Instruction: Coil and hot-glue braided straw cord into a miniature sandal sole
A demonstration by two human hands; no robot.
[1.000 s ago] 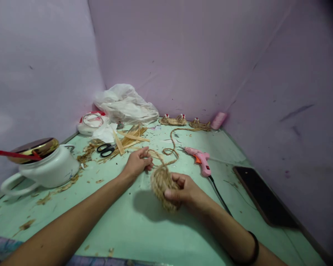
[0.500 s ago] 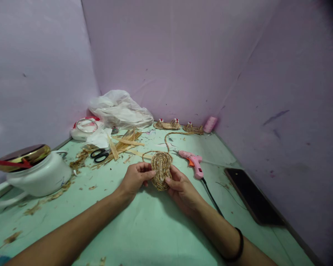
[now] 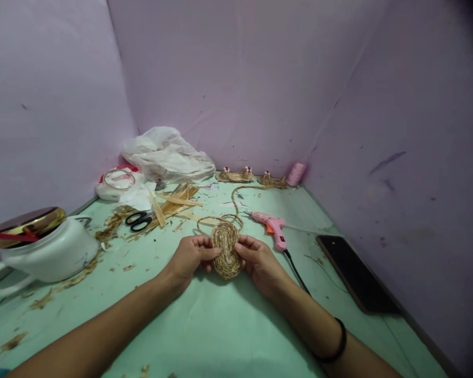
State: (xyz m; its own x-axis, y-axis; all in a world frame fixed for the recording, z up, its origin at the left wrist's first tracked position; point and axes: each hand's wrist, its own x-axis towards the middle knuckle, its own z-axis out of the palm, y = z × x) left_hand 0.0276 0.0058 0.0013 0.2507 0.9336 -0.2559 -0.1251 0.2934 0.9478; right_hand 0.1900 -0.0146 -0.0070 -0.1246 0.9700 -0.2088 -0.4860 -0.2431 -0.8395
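Oval rope coil held low over green table, centre, face tilted up for viewing. Left hand and right hand closed on opposite rims, so windings are pinched flat. Loose rope tail trailed far. Glue gun laid just right, within reach.

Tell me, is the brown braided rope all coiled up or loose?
Partly coiled. The left hand and right hand hold the brown braided rope's flat oval coil; a loose tail trails away over the green table.

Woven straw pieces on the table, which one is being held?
The oval coil, gripped between the left hand and right hand; the smaller ones sit untouched by the back wall.
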